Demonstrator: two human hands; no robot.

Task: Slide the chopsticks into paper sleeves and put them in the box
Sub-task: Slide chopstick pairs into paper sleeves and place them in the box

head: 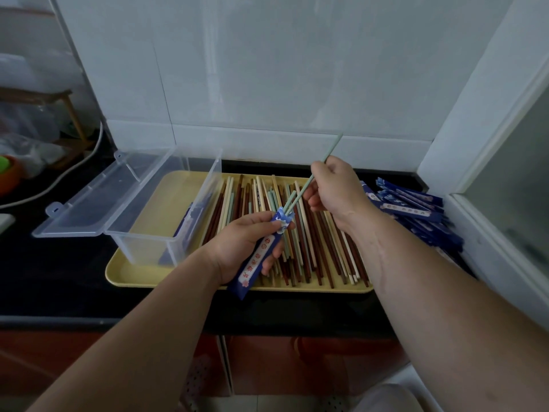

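From the head camera, the left hand [237,248] has its fingers closed around a blue paper sleeve [259,257] with a white strip of red writing, held slanted above the yellow tray [139,275]. The right hand [332,188] has its fingers pinched on a pair of light green chopsticks [300,194], and their low tips are poked into the top opening of the sleeve while the far ends point up toward the white tiled wall [267,69]. Below the hands, a big pile of loose chopsticks [320,245], brown, cream and green, lies in the tray. A clear plastic box [166,215] with its lid open sits on the left part of the tray, with blue sleeves inside. A heap of more blue sleeves [416,212] lies on the dark worktop [53,275] just right of the tray
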